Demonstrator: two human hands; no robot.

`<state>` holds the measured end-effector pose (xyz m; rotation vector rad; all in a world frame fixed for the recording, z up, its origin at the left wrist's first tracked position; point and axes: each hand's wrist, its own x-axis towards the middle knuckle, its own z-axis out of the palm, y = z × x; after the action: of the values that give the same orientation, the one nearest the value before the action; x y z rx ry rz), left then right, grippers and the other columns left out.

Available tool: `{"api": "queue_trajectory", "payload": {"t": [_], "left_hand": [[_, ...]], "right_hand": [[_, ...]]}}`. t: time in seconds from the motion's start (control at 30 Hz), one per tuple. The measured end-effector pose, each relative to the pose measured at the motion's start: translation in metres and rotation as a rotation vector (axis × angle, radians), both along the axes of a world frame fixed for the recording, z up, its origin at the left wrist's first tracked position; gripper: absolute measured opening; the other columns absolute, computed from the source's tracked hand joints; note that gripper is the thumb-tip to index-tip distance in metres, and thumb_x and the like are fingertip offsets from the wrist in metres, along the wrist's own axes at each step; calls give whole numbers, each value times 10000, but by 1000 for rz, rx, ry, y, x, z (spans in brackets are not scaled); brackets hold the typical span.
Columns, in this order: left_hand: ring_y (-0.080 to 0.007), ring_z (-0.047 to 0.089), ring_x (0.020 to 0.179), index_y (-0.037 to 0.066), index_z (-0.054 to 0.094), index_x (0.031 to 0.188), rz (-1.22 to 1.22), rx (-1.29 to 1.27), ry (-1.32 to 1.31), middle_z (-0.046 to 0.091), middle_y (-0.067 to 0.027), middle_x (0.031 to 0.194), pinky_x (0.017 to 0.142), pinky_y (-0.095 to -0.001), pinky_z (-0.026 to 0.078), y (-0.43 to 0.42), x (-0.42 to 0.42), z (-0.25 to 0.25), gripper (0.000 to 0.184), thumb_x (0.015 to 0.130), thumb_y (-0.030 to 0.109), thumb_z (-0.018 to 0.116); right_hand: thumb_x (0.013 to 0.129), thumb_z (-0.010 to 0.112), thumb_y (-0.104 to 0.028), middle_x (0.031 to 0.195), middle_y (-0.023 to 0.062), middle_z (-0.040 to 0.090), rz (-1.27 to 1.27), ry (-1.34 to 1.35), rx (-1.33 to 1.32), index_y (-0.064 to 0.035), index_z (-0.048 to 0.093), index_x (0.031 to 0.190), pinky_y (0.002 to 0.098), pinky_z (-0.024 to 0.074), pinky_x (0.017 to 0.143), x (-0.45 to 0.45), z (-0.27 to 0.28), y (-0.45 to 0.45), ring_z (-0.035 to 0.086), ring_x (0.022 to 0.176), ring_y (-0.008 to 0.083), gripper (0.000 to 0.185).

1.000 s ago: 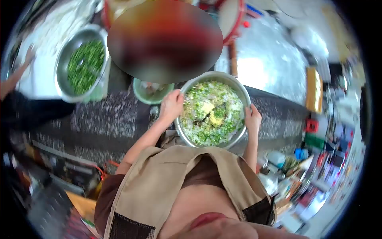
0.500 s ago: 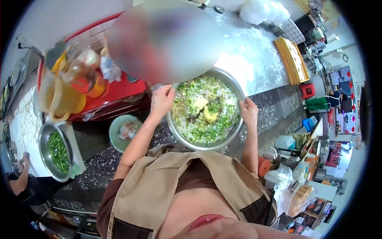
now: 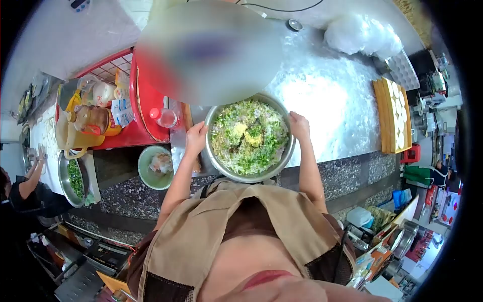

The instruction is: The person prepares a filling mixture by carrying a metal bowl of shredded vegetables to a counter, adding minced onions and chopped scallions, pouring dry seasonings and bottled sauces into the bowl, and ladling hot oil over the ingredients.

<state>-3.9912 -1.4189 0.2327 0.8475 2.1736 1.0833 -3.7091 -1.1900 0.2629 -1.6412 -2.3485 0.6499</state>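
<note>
In front of my body is a large steel mixing bowl (image 3: 289,151) filled with chopped filling (image 3: 261,118): green onion, pale shreds and yellow and dark seasoning heaped in the middle. The bowl's left rim is gripped by my left hand (image 3: 195,137), fingers curled over the edge. Opposite it, my right hand (image 3: 300,126) has closed on the right rim. A clear bottle with a red cap (image 3: 166,118) stands just beyond my left hand. Below the bowl's near side is the counter's front edge. A blurred patch covers the area beyond the bowl.
A shiny metal worktop (image 3: 342,121) stretches right, with a wooden tray (image 3: 383,118) of pale dough pieces. At left are a green bowl (image 3: 148,171), oil jugs (image 3: 95,120) on a red surface, and a steel bowl of chopped greens (image 3: 75,178). Another person's arm (image 3: 34,176) reaches in at far left.
My view has shifted toward the worktop. Both hands keep hold of the bowl, which now sits closer to the metal worktop's edge. The other person's hands have moved up on the left table.
</note>
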Motion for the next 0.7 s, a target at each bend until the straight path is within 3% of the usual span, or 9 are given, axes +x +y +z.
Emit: {"api": "queue_trajectory", "payload": {"t": [0.17, 0.2, 0.27, 0.3, 0.33, 0.37, 0.4, 0.5, 0.7], "left_hand": [[-230, 619, 795, 5, 596, 1007, -25, 32, -84, 638, -158, 860, 718, -309, 457, -2, -4, -8, 292, 810, 216, 549], [-219, 619, 786, 7, 598, 1004, -4, 56, -80, 639, -152, 847, 712, -305, 456, -2, -5, -16, 289, 811, 218, 548], [-201, 617, 763, 12, 607, 981, 47, 65, -118, 640, -140, 820, 694, -304, 456, 2, -9, -17, 277, 814, 223, 543], [-232, 619, 745, 24, 613, 957, 33, 91, -68, 634, -150, 802, 680, -318, 457, -1, -9, -9, 253, 822, 223, 534], [-253, 614, 758, 31, 607, 962, 6, 26, -15, 626, -157, 801, 689, -329, 456, -1, -13, -7, 243, 831, 217, 521], [-273, 609, 771, 38, 602, 968, -24, -38, 39, 617, -165, 801, 698, -340, 455, 3, -16, -7, 234, 840, 210, 508], [-285, 597, 812, 56, 588, 1001, -33, -39, 190, 604, -168, 839, 721, -347, 448, 9, -18, 1, 232, 848, 199, 491], [-308, 535, 949, 70, 518, 1125, -30, -41, 352, 543, -186, 995, 803, -362, 415, 14, -2, 43, 292, 863, 179, 449], [-318, 227, 1269, -41, 289, 1291, 174, 773, 327, 283, -186, 1355, 1045, -391, 144, 66, 54, 133, 507, 906, 282, 350]], "right_hand": [[764, 512, -137, 781, 149, 626, -94, -160, -4, -80, 636, 836, 398, 464, 661, -11, 28, -9, 594, 744, 324, 154], [781, 529, -217, 703, 160, 609, -79, -89, 87, -44, 618, 761, 377, 459, 612, -9, 28, -11, 577, 639, 310, 196], [809, 539, -347, 672, 158, 606, -144, 30, -129, 4, 599, 709, 354, 453, 583, -29, 57, -9, 546, 572, 266, 370], [837, 479, -477, 717, 145, 622, -261, 446, -329, 43, 595, 673, 326, 447, 629, -37, 66, -15, 532, 623, 210, 557], [870, 388, -507, 839, 165, 628, -317, 844, -628, 45, 597, 690, 331, 417, 827, -48, 79, -17, 578, 850, 232, 617], [864, 238, -592, 1073, 220, 556, -130, 1315, -1113, 71, 604, 870, 377, 303, 969, -49, 87, -10, 462, 1103, 284, 757], [848, 152, -624, 1240, 233, 432, -50, 1485, -1347, 87, 510, 1095, 404, 222, 1016, -65, 111, -13, 336, 1217, 321, 833], [838, 118, -636, 1345, 217, 299, 86, 1595, -1473, 61, 364, 1253, 414, 210, 1019, -84, 142, -35, 260, 1258, 327, 848], [828, 146, -655, 1359, 200, 285, 225, 1533, -1700, 57, 370, 1254, 415, 200, 1018, -101, 153, -57, 244, 1264, 314, 859]]}}
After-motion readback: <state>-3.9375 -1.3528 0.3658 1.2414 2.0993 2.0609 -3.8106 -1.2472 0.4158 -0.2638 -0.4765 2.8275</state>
